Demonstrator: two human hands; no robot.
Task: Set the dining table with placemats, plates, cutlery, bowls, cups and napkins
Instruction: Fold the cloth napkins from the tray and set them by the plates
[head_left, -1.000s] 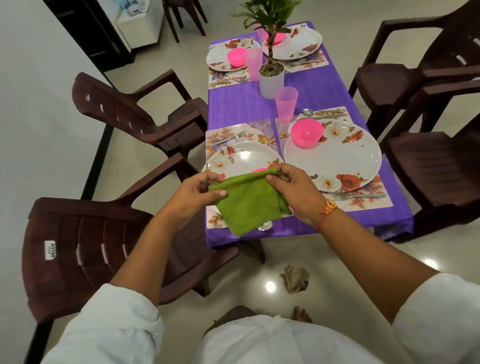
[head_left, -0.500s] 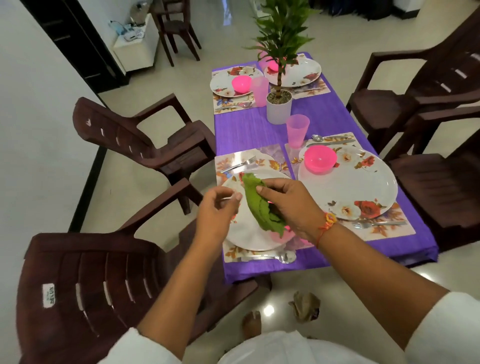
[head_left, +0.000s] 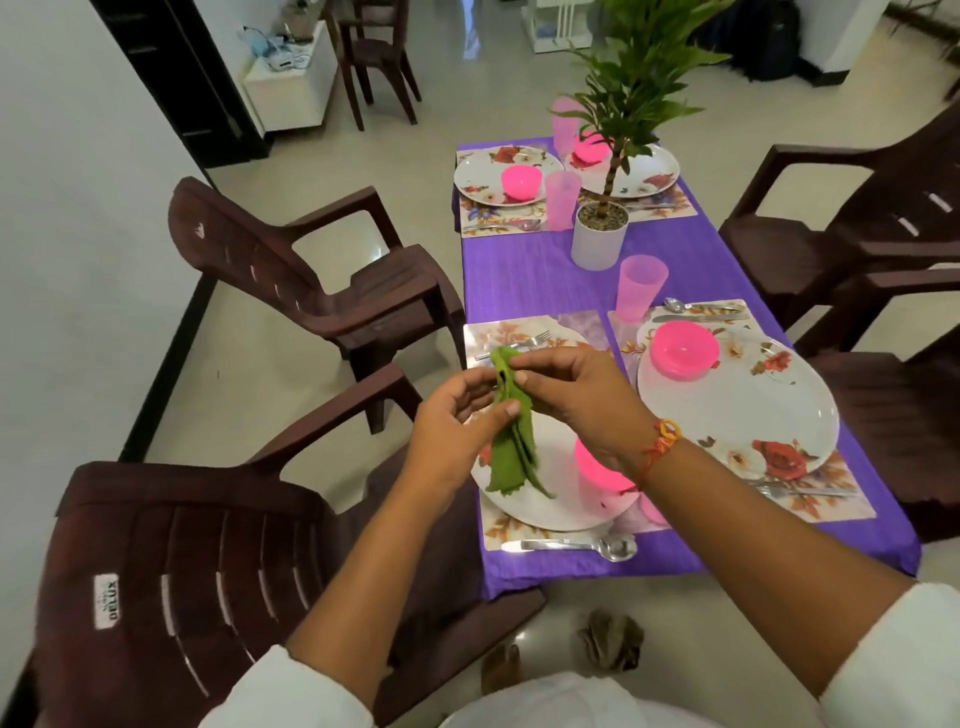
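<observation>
Closest in, a crumpled brown thing (head_left: 610, 644) sits on the floor, with a brown chair (head_left: 208, 571) off to the left. Just past that, a spoon (head_left: 571, 546) lies along the near edge of the placemat (head_left: 498, 530).

Both hands are up over the near plate (head_left: 550, 504), busy with a green napkin (head_left: 511, 447). The left hand (head_left: 452, 436) pinches it around the middle, thumb against curled fingers. The right hand (head_left: 582, 400) pinches the top end. The rest of it hangs down as a loose folded strip over the plate; can't tell if the tip touches.

A pink bowl (head_left: 597, 470) sits on that plate, mostly hidden behind the right wrist. A fork (head_left: 522, 343) pokes out beyond the hands, on the placemat's far side.

To the right, the second plate (head_left: 737, 415) has its own bowl (head_left: 685, 348) on the far rim, and a cup (head_left: 641, 288) stands just beyond. Further back there's a potted plant (head_left: 597, 239) mid-table, then the far plates (head_left: 483, 171) at the end of the purple cloth (head_left: 530, 280).
</observation>
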